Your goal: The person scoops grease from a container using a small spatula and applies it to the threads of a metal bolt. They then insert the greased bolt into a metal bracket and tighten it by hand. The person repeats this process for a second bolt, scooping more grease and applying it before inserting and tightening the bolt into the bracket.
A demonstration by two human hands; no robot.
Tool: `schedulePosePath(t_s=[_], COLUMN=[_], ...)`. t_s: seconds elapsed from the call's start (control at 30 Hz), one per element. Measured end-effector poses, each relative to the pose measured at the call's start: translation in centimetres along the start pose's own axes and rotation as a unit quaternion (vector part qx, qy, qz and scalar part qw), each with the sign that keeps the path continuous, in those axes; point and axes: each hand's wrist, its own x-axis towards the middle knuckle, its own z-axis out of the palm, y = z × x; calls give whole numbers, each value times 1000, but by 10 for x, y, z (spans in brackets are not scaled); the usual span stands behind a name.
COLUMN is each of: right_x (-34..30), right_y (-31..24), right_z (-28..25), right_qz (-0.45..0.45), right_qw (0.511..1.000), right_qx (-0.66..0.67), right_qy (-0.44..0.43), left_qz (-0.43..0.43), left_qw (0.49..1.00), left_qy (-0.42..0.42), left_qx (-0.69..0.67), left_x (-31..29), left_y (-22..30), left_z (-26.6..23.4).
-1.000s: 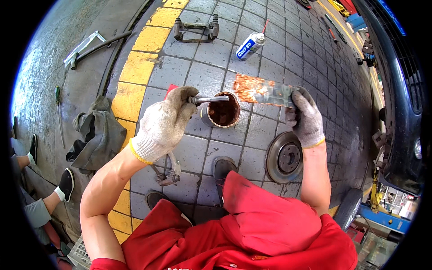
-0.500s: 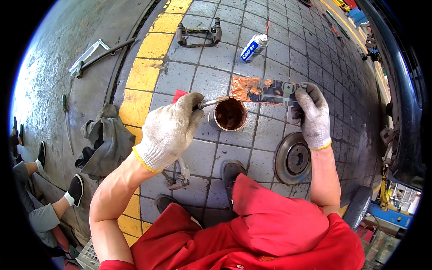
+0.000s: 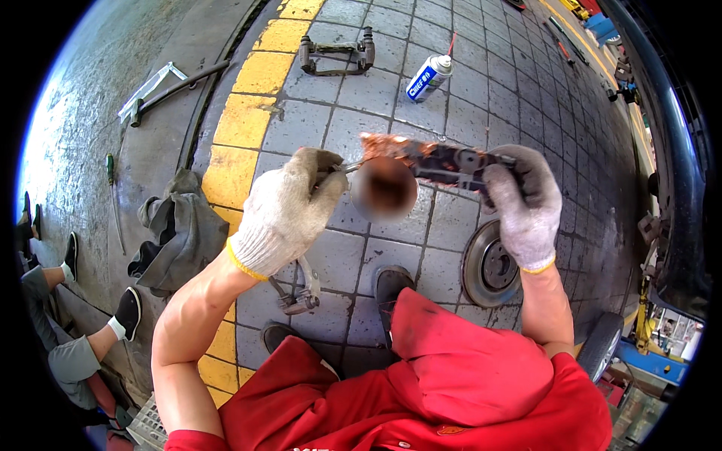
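Observation:
Both my hands wear off-white knitted gloves with yellow cuffs. My right hand is closed around one end of a long dark brake pad, whose far end is smeared with copper-coloured paste. In my left hand the fingers pinch a thin metal tool; its handle is hidden by the glove, so its exact kind does not show. The tool points right, toward the smeared end of the pad. Just below that end appears a round open tin with brown paste inside, blurred now.
Beyond the hands stand a blue-and-white spray can and a caliper bracket. A brake disc lies below my right hand. Another metal bracket is near my shoes. At left lie a grey cloth and a screwdriver; another person's legs show there.
The brake pad has tilted and shifted slightly left at its smeared end. My right hand is a little lower; my left hand has turned slightly, and less of the tool shows.

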Motion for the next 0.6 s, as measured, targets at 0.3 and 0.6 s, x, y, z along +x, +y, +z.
schedulePosePath(t_s=[0.3,0.6], right_x=[1,5], right_y=[3,-2], right_z=[-4,-3], right_qz=[-66,-257], right_qw=[990,937], right_qx=[-120,-237], right_qy=[17,-15], left_qz=[1,-12], left_qw=[1000,999], left_qy=[10,-2], left_qx=[-11,-51], left_x=[0,3], left_y=[0,-3], left_z=[1,-5])
